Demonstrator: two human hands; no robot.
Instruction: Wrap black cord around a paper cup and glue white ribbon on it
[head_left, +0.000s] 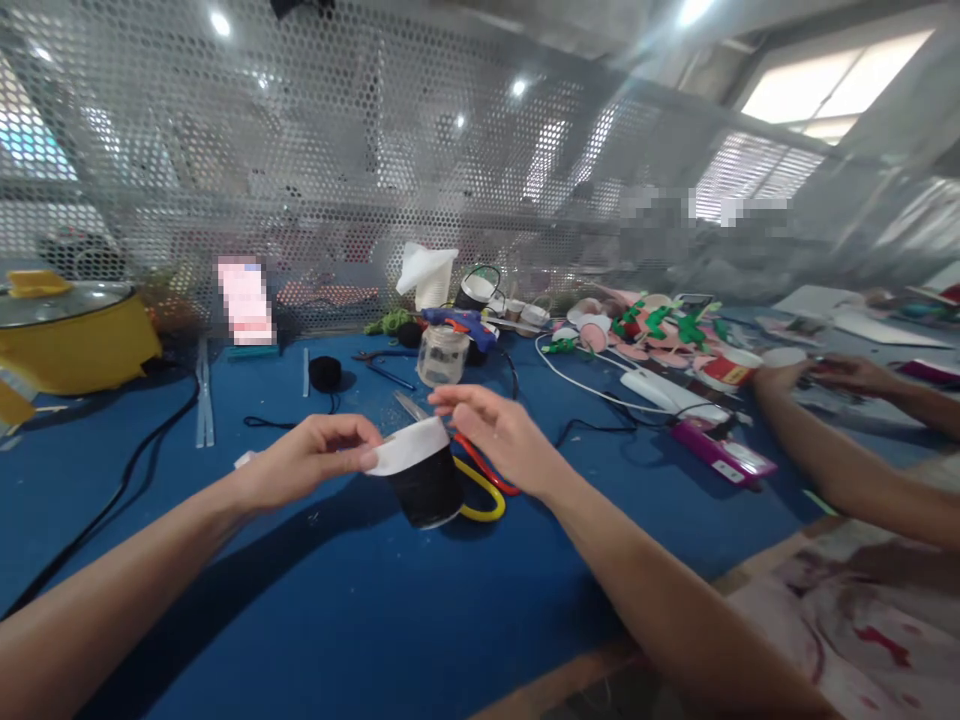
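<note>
A small cup (427, 485), black around its body with a white band at the rim, tilts above the blue table in front of me. My left hand (322, 450) pinches the white band at its left side between thumb and fingers. Close to the right side of the rim is my right hand (499, 430), its fingers stretched out and apart, with nothing seen in them. Behind the cup lie scissors with yellow and red handles (487, 500), partly hidden by the cup and my right hand. A black ball of yarn (325, 374) sits farther back.
A clear jar (442, 357) stands behind my hands with a blue glue gun (469, 325) over it. At left are a yellow pot (71, 345) and a phone (246, 302). A power strip (675, 395), a purple device (720, 455) and another person's arms (825, 440) are at right.
</note>
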